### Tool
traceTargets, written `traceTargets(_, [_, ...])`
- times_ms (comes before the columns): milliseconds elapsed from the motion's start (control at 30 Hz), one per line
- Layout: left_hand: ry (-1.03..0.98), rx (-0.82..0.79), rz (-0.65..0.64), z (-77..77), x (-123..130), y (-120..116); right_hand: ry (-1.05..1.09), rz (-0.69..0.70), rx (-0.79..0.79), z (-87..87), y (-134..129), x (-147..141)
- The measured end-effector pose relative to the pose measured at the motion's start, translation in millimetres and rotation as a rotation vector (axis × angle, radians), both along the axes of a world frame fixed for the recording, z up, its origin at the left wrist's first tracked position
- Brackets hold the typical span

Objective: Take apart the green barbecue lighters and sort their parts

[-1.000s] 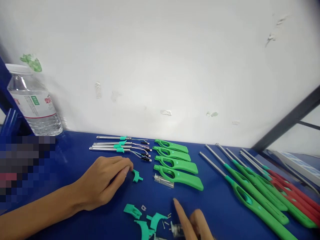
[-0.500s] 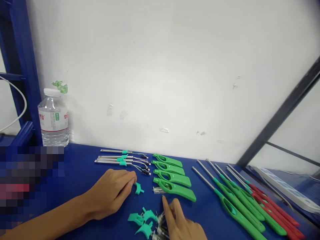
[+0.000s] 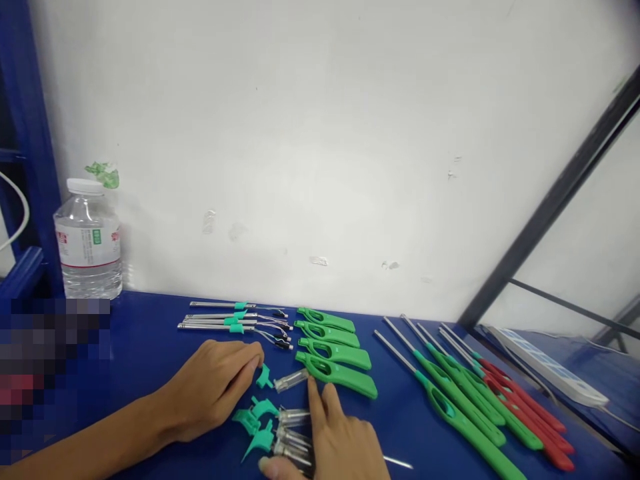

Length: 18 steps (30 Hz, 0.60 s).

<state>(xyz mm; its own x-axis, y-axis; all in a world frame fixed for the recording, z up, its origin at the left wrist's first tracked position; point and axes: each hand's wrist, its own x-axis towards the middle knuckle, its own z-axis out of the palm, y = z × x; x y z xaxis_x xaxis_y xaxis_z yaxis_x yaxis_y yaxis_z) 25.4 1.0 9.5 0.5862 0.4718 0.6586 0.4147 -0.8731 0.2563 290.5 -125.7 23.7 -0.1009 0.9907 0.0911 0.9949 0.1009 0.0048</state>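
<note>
My left hand (image 3: 220, 380) rests on the table with its fingers curled; its fingertips are beside a teal trigger (image 3: 265, 377), and what they may hold is hidden. My right hand (image 3: 340, 433) has its index finger stretched out, the fingertip at the end of a clear plastic fuel tank (image 3: 291, 380). That tank lies just right of the teal trigger. Below it, several more clear tanks (image 3: 295, 437) lie near my right thumb, partly covered by the hand. More teal triggers (image 3: 261, 437) lie to their left. Green lighter handle shells (image 3: 340, 379) lie in a column above my right hand.
Several metal lighter tubes with wires (image 3: 217, 327) lie at the back. On the right are green lighters (image 3: 470, 420) and red lighters (image 3: 545, 427) with long tubes, then a white power strip (image 3: 550, 367). A water bottle (image 3: 89, 243) stands at back left against the wall.
My right index finger has moved up to the upper clear tank, which now sits further left, closer to the teal trigger. The view has turned slightly right. My left hand stays beside the trigger.
</note>
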Motion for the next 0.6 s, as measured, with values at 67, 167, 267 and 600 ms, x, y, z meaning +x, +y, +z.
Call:
traceTargets(67, [-0.014, 0.008, -0.006, 1.5, 0, -1, 0.061, 0.021, -0.081, 6.9, 7, -9])
traceTargets(167, [-0.025, -0.003, 0.011, 4.7, 0, -5, 0.164, 0.078, -0.23, 12.3, 14, -14])
traceTargets(267, [-0.032, -0.017, 0.029, 8.1, -1, -10, 0.211, 0.11, -0.234, 13.7, 10, -5])
traceTargets(600, [-0.079, 0.08, -0.004, 11.5, 1, -5, -0.014, -0.317, 0.517, 36.6, -75, 190])
